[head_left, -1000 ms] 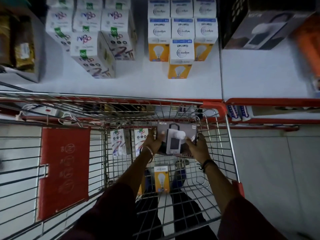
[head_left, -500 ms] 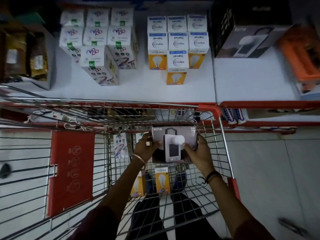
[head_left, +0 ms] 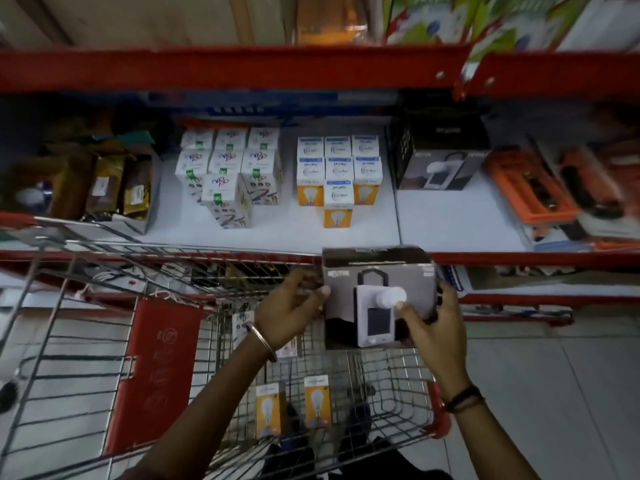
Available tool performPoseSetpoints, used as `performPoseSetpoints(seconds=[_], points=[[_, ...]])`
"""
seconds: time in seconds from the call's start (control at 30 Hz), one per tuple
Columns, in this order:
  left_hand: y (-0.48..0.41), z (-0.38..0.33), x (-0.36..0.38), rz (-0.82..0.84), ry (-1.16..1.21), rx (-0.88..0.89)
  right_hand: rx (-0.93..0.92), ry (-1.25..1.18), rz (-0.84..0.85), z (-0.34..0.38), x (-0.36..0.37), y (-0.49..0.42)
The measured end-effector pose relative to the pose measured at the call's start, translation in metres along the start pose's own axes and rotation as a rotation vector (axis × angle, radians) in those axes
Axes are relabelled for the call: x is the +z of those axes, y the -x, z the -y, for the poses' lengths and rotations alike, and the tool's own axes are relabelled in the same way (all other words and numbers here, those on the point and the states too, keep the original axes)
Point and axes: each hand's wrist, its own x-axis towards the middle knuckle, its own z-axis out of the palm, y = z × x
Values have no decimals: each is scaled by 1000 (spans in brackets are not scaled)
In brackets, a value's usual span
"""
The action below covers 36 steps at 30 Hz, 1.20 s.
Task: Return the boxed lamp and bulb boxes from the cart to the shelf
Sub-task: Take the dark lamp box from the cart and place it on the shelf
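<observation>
I hold a grey boxed lamp [head_left: 374,282] above the wire cart [head_left: 166,268], level with the cart's far rim. My left hand [head_left: 289,308] grips the box's left side and my right hand [head_left: 433,327] grips its lower right corner. Two orange bulb boxes [head_left: 268,412] [head_left: 317,405] stand on the cart floor below my arms. Another white patterned box [head_left: 241,323] leans in the cart behind my left wrist, partly hidden. The white shelf [head_left: 450,223] in front carries a matching boxed lamp [head_left: 440,168].
On the shelf stand white patterned boxes [head_left: 228,171] at the left and white-and-orange bulb boxes [head_left: 337,176] in the middle. Brown packets [head_left: 107,185] sit far left, orange packaged goods [head_left: 540,192] far right. A red upper shelf edge [head_left: 225,69] runs overhead. A red flap [head_left: 156,368] hangs inside the cart.
Both hands have lifted the boxed lamp up out of the cart toward the shelf. My view has tilted upward, bringing the upper shelf into sight.
</observation>
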Motion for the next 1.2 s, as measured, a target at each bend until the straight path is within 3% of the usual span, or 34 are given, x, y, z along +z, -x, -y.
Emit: performPoseSetpoints(seconds=[0.1, 0.27, 0.43, 0.73, 1.03, 1.2], points=[[-10, -37, 17, 71, -6, 85, 49, -220, -117, 16, -21, -23], [-57, -73, 64, 14, -24, 147, 64, -381, -300, 29, -47, -77], [-114, -84, 114, -18, -51, 153, 100, -258, -400, -3, -56, -140], [-180, -68, 154, -28, -80, 83, 116, -149, -332, -34, -54, -204], [-182, -61, 155, -21, -74, 80, 105, -24, -300, -37, -53, -196], [-142, -59, 129, -63, -1, 182, 7, 103, -403, -13, -43, -150]])
